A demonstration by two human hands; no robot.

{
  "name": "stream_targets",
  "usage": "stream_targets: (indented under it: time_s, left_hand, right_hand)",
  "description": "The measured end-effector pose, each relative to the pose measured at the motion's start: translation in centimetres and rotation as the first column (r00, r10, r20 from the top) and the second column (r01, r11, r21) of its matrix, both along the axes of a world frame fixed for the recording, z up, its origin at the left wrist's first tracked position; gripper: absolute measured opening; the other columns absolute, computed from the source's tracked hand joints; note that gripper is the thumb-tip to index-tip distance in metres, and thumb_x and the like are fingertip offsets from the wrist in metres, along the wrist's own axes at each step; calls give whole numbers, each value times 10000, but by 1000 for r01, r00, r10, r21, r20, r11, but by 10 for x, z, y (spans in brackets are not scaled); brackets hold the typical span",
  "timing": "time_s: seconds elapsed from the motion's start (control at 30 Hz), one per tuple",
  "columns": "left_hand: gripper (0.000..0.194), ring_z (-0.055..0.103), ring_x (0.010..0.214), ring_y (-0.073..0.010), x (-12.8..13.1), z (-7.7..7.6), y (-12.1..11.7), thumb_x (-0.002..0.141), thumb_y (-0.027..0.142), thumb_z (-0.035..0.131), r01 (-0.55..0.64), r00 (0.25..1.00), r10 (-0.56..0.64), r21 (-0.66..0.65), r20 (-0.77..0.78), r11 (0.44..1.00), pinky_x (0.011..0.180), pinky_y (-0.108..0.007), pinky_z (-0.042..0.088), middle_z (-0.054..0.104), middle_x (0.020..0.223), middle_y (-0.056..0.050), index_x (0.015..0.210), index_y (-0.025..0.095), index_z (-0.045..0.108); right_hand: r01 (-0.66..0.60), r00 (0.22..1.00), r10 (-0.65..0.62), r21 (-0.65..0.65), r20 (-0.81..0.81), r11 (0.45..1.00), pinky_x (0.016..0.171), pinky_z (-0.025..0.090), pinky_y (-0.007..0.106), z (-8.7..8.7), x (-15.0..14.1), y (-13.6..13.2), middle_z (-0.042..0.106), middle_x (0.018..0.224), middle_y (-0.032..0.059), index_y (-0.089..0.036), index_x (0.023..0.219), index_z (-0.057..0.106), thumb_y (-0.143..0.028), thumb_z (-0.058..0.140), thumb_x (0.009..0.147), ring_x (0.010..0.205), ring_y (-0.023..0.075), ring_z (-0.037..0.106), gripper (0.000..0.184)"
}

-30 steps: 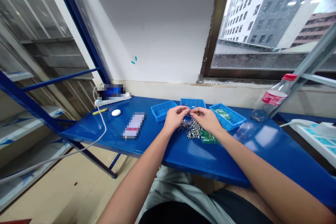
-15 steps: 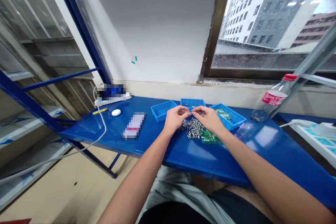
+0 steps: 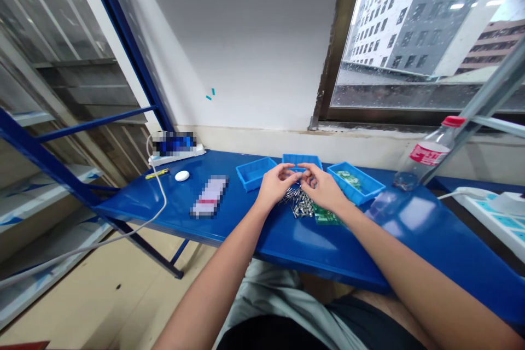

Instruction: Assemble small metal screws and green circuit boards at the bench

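My left hand [image 3: 275, 183] and my right hand [image 3: 320, 186] meet above the blue table, fingers curled and fingertips close together. Whatever they pinch is too small to make out. Just below them lies a loose pile of small silver metal parts [image 3: 302, 206], some with thin shanks. Green circuit boards [image 3: 326, 216] lie at the pile's right side, partly under my right forearm. Behind my hands stands a blue tray [image 3: 302, 158], its inside largely covered by my fingers. To the right, another blue tray [image 3: 365, 196] holds green boards.
A third blue tray [image 3: 255, 172] stands left of my hands. Farther left are a blurred-out phone-like item [image 3: 210, 197], a white oval case [image 3: 182, 175], a yellow cutter [image 3: 157, 174] and a white cable [image 3: 164, 197]. A plastic bottle [image 3: 429, 153] stands at right.
My fingertips have drawn closer together, and my right fingers have curled in more. The trays and the pile have stayed in place.
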State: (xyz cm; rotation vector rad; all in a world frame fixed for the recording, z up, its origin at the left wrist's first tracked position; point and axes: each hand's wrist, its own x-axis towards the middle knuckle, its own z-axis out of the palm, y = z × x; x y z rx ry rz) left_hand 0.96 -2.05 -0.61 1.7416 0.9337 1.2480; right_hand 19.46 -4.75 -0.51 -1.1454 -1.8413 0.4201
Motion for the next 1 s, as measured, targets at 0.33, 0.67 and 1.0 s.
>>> stream_targets:
  time_s: [0.33, 0.67, 1.0]
  left_hand:
    - [428, 780, 881, -229, 2, -3, -3, 918, 507, 686, 136, 988, -141, -87, -56, 987, 772, -306, 616, 809, 1013, -100, 1166, 167, 760]
    - [257, 787, 916, -231, -1, -4, 4, 819, 231, 797, -39, 999, 39, -30, 9, 999, 864, -354, 612, 812, 978, -96, 1029, 174, 660]
    - [262, 767, 828, -185, 2, -5, -4, 815, 190, 757, 11, 994, 2, 118, -112, 993, 750, -275, 575, 775, 885, -19, 941, 215, 529]
  right_hand:
    - [122, 993, -122, 39, 5, 992, 672, 500, 324, 5, 1, -2, 755, 918, 33, -236, 948, 697, -264, 609, 859, 652, 173, 608, 128]
    - [40, 999, -40, 51, -10, 998, 733, 543, 348, -4, 3, 4, 732, 1023, 68, -231, 990, 753, -346, 652, 909, 772, 194, 649, 173]
    - [71, 997, -73, -39, -40, 997, 758, 525, 336, 1, 4, 3, 737, 905, 42, -222, 901, 753, -304, 645, 888, 835, 206, 676, 137]
